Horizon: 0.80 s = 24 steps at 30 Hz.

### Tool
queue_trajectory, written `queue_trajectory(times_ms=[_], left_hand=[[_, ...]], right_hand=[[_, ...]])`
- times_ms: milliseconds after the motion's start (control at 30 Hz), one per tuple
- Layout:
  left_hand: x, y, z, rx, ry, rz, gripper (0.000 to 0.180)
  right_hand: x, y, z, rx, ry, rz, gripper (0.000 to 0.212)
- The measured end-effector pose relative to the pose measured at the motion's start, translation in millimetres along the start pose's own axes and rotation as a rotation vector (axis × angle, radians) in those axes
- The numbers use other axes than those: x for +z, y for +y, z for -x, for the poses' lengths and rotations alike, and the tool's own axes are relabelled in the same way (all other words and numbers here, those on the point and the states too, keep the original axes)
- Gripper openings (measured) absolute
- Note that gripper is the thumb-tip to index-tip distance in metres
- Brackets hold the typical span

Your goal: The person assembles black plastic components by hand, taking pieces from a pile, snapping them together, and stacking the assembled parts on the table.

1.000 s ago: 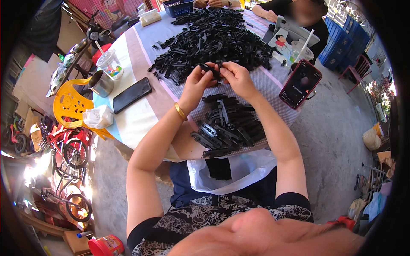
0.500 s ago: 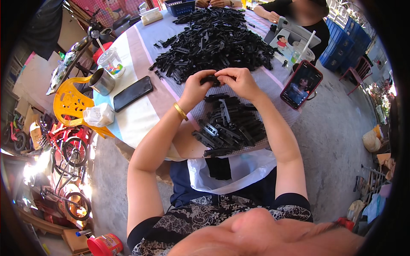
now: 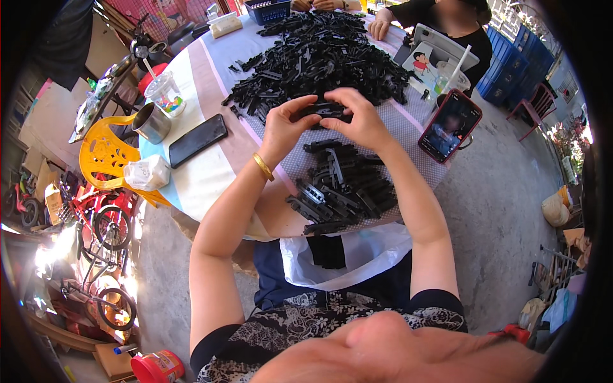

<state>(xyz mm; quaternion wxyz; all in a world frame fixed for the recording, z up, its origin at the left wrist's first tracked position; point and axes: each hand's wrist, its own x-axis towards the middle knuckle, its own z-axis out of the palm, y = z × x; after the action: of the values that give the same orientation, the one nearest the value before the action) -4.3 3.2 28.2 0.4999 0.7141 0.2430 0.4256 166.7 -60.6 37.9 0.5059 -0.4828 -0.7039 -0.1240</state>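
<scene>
Over the near edge of the big heap of black plastic parts (image 3: 332,60), my two hands meet. My left hand (image 3: 287,127), with a gold bangle at its wrist, is closed with thumb and fingers on one end of a slim black plastic part (image 3: 330,110). At the other end, the thumb and curved fingers of my right hand (image 3: 361,121) grip the same part. Its outline partly blends into the dark heap behind. Just below my hands lies a smaller pile of long black parts (image 3: 345,185), loosely stacked near the table's front edge.
A white plastic bag (image 3: 377,265) hangs open at my lap. On the table (image 3: 204,191) are a black phone (image 3: 198,140), a metal cup (image 3: 152,123), a plastic drink cup (image 3: 165,94) and an upright lit phone (image 3: 450,126). Across it, a person (image 3: 447,32) sits beside a tablet stand (image 3: 444,48).
My right hand's fingers have lifted and spread from a tight pinch. More of the black part shows between my hands. The person opposite has moved a hand to the left.
</scene>
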Motion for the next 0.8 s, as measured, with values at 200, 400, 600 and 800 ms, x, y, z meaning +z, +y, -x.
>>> queue_trajectory(times_ms=[200,400,600,800], left_hand=[[-3,-2,0,0.043,-0.02,-0.253,0.035],[-1,10,3,0.087,0.0,-0.26,0.03],[-7,7,0,0.089,-0.056,-0.26,0.029],[-12,-1,-4,0.015,-0.175,-0.005,0.03]], right_hand=[[-5,5,4,0.339,-0.357,-0.368,0.039],[-12,-3,-1,0.355,-0.374,-0.358,0.032],[-10,2,2,0.229,-0.282,-0.34,0.028],[-7,3,1,0.486,-0.332,-0.802,0.026]])
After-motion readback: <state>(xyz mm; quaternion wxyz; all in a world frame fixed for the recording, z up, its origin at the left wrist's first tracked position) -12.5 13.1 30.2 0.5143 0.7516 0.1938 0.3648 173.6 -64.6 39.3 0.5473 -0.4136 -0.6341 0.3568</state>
